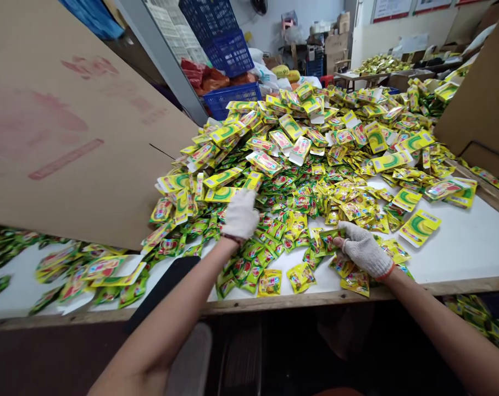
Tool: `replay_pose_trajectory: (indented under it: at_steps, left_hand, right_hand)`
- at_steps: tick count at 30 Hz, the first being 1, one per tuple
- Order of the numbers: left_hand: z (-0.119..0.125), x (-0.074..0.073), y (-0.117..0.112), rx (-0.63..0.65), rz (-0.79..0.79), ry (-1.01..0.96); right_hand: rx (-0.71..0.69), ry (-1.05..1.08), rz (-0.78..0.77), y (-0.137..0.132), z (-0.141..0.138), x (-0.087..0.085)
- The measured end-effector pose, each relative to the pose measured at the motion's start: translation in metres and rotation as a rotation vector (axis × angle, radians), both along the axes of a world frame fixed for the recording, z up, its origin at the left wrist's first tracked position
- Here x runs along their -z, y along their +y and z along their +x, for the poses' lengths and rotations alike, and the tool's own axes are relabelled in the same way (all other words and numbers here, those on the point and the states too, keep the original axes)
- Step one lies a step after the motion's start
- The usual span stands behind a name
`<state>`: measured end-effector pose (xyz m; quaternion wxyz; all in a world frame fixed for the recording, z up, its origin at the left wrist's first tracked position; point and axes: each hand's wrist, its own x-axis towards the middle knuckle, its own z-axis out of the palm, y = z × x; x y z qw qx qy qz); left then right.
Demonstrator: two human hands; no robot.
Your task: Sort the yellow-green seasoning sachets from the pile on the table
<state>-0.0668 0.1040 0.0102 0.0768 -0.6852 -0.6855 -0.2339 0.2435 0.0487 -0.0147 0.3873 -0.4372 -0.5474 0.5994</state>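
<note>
My left hand (240, 215), in a white knit glove, is at the near side of the heap with its fingers curled. A yellow box (221, 194) lies right against it; what the fingers hold, if anything, is hidden. My right hand (365, 252), gloved with the thumb tip bare, pinches a small green packet (327, 242) between thumb and fingers. Below that hand lie yellow packets (355, 281). Green packets (249, 269) spread between my hands. Two yellow packets, one a loose yellow packet (301, 276), lie near the table's front edge.
Flat yellow boxes (293, 126) pile up behind the packets. Large cardboard panels stand at left (88, 126) and right (476, 93). A wooden strip (282, 305) edges the white table (476, 242). Blue crates (233, 52) and sacks are farther back.
</note>
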Motion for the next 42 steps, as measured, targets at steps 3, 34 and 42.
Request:
replay_pose_trajectory:
  at_steps: [3,34,42]
  left_hand:
    - [-0.046,-0.009,0.022,-0.145,-0.074,0.146]
    - [0.097,-0.046,-0.081,0.393,-0.232,-0.808]
    - [0.126,0.002,-0.099,0.463,-0.281,-1.188]
  right_hand:
    - [0.008,0.008,0.02,0.001,-0.002,-0.001]
    - [-0.136,-0.155,0.675,-0.028,-0.009,-0.018]
    - [0.019,-0.535,0.765,-0.053,-0.015,-0.004]
